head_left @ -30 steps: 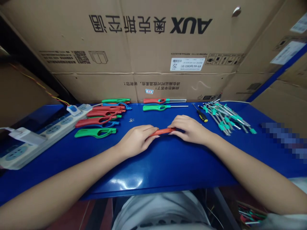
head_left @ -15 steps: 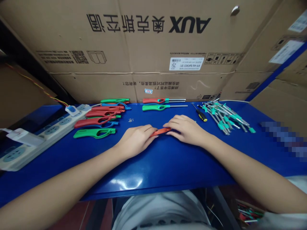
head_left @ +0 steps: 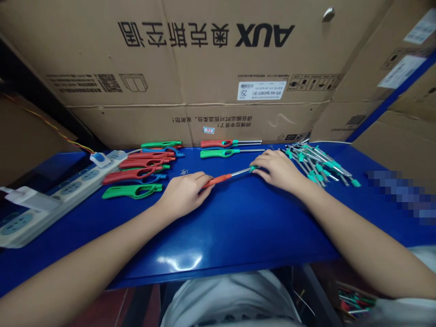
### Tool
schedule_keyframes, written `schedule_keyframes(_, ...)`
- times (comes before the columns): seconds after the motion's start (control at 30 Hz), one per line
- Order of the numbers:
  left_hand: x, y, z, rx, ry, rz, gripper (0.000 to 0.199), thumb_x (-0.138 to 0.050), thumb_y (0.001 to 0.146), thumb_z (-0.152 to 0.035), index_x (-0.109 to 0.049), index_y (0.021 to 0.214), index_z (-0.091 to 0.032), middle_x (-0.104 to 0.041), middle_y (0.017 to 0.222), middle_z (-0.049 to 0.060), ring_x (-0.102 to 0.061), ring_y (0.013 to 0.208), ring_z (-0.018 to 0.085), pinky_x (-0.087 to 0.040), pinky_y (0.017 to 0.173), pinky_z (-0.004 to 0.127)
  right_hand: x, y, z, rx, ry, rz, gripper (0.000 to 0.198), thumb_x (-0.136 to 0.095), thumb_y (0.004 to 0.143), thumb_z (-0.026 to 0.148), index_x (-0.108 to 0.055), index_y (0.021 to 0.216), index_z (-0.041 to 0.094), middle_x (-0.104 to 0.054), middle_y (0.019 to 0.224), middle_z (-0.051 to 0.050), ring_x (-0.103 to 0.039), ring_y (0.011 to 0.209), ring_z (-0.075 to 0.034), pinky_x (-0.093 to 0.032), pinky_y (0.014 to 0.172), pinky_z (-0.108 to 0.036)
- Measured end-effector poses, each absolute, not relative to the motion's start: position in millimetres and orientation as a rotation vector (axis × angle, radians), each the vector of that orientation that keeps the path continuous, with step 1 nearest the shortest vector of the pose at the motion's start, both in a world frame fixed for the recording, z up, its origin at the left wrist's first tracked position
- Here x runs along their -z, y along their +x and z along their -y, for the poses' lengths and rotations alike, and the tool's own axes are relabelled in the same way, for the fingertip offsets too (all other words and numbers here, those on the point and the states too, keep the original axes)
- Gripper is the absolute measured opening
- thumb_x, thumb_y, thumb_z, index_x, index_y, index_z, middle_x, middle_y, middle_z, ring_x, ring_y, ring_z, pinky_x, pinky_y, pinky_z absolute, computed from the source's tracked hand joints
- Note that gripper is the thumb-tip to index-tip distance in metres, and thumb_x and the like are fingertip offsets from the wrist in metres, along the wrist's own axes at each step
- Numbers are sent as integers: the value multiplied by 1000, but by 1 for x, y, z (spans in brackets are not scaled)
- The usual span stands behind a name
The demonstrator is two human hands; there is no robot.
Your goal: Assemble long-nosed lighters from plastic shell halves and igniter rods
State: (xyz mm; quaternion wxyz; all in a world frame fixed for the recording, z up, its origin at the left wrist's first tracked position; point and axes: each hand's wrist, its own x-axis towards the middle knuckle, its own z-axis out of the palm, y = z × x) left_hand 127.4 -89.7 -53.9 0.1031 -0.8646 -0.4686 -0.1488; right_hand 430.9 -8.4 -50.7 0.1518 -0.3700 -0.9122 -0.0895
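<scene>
My left hand (head_left: pixel 185 194) is closed around an orange-red lighter handle (head_left: pixel 221 179), most of it hidden by the fingers. My right hand (head_left: pixel 276 170) pinches a metal lighter tube (head_left: pixel 240 172) near its teal collar (head_left: pixel 253 169). The bare end of the tube meets the handle's front end, in line with it; how deep it sits inside I cannot tell. Both hands are just above the blue table (head_left: pixel 218 236). Behind them lie a red lighter (head_left: pixel 218 144) and a green lighter (head_left: pixel 216 154), both with metal tubes.
Several red, green and blue lighter handles (head_left: pixel 132 191) lie at left beside a white power strip (head_left: pixel 73 193). On the right is a pile of metal tubes with teal collars (head_left: pixel 322 165). A cardboard sheet (head_left: pixel 204 91) stands behind; a box of lighter parts (head_left: pixel 356 299) is below the table.
My right hand has moved right and slightly up, and now holds a metal tube whose length shows between the hands. My left hand has shifted slightly left with the orange-red handle.
</scene>
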Motion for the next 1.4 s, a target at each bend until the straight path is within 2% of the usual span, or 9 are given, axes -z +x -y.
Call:
schedule_keyframes(0.17, 57, 129, 92, 505, -2600, 1258, 25, -53, 99, -30, -69, 116, -20, -75, 107, 6, -72, 90, 21, -54, 68, 28, 52, 414, 23, 43, -849, 2708, 23, -54, 101, 32, -71, 110, 19, -74, 105, -9, -60, 100, -24, -37, 89, -39)
schedule_keyframes(0.37, 65, 132, 91, 594, -2675, 1120, 29, -52, 101, -31, -67, 122, -18, -74, 110, 9, -71, 98, 22, -57, 81, 32, 55, 396, 38, 3, -776, 2815, 29, -46, 104, 33, -68, 100, 15, -72, 94, -9, -60, 91, -23, -38, 87, -37)
schedule_keyframes(0.47, 65, 133, 92, 601, -2651, 1136, 29, -53, 101, -32, -68, 121, -17, -74, 110, 9, -72, 96, 23, -58, 79, 32, 54, 400, 35, 15, -751, 2770, 28, -52, 101, 40, -68, 105, 16, -72, 99, -9, -60, 93, -23, -38, 87, -37)
schedule_keyframes(0.57, 62, 133, 94, 654, -2641, 1143, 28, -54, 100, -31, -69, 119, -17, -75, 108, 8, -73, 92, 22, -58, 77, 31, 53, 405, 33, 120, -668, 2731, 26, -52, 102, 36, -68, 104, 16, -73, 97, -9, -59, 92, -23, -38, 85, -36)
schedule_keyframes(0.8, 61, 137, 103, 744, -2691, 1183, 25, -55, 95, -25, -72, 111, -18, -77, 99, 6, -74, 84, 19, -55, 68, 27, 58, 398, 39, 468, -426, 2730, 30, -41, 104, 24, -66, 91, 13, -68, 80, -10, -53, 78, -21, -34, 81, -37)
schedule_keyframes(1.03, 64, 140, 108, 730, -2729, 1178, 23, -56, 93, -24, -74, 107, -18, -78, 92, 4, -73, 74, 19, -53, 62, 29, 68, 396, 45, 462, -399, 2768, 30, -45, 101, 23, -62, 77, 15, -63, 71, -7, -48, 70, -20, -31, 74, -35)
schedule_keyframes(1.2, 63, 141, 105, 660, -2699, 1204, 24, -56, 95, -26, -73, 109, -19, -77, 96, 4, -73, 79, 21, -54, 65, 31, 68, 392, 44, 334, -542, 2814, 22, -49, 99, 23, -63, 84, 14, -64, 78, -8, -50, 75, -20, -31, 74, -34)
schedule_keyframes(1.4, 64, 144, 101, 541, -2785, 1328, 41, -59, 94, -32, -62, 133, -19, -70, 121, 8, -69, 103, 25, -58, 83, 35, 56, 392, 42, 218, -858, 2907, 12, -51, 96, 23, -61, 93, 16, -65, 95, -10, -53, 87, -23, -33, 79, -35)
